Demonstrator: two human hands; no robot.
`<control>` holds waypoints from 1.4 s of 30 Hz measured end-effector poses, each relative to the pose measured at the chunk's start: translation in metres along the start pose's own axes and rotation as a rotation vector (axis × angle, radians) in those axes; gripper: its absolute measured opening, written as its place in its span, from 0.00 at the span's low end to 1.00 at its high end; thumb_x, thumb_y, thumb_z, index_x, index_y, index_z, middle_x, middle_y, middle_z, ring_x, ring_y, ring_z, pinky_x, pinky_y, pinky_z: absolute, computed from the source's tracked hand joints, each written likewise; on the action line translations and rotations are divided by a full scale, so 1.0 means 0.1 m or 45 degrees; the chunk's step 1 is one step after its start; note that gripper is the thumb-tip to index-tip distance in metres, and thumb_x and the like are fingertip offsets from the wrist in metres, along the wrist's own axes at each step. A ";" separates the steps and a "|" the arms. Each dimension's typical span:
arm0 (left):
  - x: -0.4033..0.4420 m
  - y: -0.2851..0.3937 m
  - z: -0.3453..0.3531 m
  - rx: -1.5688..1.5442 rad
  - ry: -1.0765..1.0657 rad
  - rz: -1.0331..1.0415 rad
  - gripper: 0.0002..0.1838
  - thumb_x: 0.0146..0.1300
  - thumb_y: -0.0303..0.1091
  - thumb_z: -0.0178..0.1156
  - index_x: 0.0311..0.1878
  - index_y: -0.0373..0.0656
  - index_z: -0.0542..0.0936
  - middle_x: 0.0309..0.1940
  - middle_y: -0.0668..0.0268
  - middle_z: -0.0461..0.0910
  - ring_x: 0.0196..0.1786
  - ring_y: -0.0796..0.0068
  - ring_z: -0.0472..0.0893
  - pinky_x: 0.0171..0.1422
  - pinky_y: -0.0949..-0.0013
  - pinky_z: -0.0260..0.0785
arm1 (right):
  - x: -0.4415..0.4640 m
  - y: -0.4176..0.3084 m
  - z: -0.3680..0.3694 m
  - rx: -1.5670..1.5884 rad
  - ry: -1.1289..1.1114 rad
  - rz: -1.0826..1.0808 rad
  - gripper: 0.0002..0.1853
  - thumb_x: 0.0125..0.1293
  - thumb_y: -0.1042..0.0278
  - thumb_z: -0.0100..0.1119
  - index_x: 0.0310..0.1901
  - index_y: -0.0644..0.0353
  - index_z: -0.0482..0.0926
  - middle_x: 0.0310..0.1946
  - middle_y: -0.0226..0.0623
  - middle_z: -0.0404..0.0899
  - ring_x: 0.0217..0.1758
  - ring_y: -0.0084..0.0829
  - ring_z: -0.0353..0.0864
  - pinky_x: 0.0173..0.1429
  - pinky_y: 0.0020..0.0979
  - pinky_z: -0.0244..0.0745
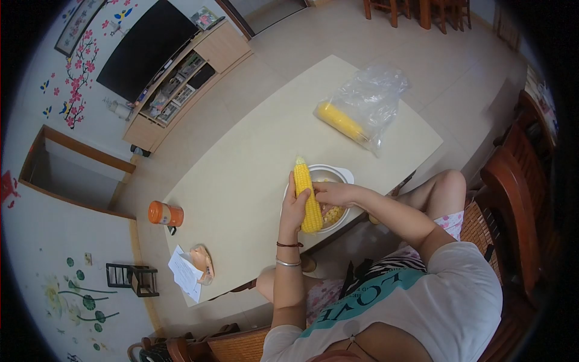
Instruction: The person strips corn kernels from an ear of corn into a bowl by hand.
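Observation:
My left hand (294,208) is wrapped round the lower half of a yellow ear of corn (308,202), its thumb across the front. The husked ear stands tilted, pale tip up, over the near side of a white bowl (345,173). My right hand (335,193) is closed, with its fingers against the right side of the ear; the fingertips are partly hidden. Below that hand, loose yellow kernels (332,215) lie in the bowl.
A clear plastic bag (377,96) with another ear of corn (341,120) lies on the pale table (241,163). An orange jar (166,213), papers (184,274) and a peach-coloured packet (202,263) are at the left end. Wooden chairs (512,187) stand at right.

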State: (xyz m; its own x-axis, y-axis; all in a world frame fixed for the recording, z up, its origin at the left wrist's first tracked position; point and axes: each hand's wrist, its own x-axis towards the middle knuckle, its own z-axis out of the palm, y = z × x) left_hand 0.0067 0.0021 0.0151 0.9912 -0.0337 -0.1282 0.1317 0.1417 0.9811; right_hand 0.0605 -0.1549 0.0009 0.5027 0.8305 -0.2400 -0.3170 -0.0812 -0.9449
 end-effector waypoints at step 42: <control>0.04 0.00 -0.04 -0.023 -0.002 -0.025 0.36 0.68 0.26 0.46 0.76 0.42 0.43 0.63 0.59 0.65 0.57 0.71 0.71 0.59 0.72 0.66 | -0.03 -0.05 0.04 0.065 0.044 0.028 0.24 0.64 0.69 0.49 0.62 0.63 0.61 0.52 0.39 0.72 0.53 0.31 0.76 0.50 0.32 0.80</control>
State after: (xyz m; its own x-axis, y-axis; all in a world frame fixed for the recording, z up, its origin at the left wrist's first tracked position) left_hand 0.0106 0.0060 0.0139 0.9884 -0.0378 -0.1471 0.1513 0.1590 0.9756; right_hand 0.0572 -0.1542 0.0076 0.5220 0.8094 -0.2692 -0.3686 -0.0706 -0.9269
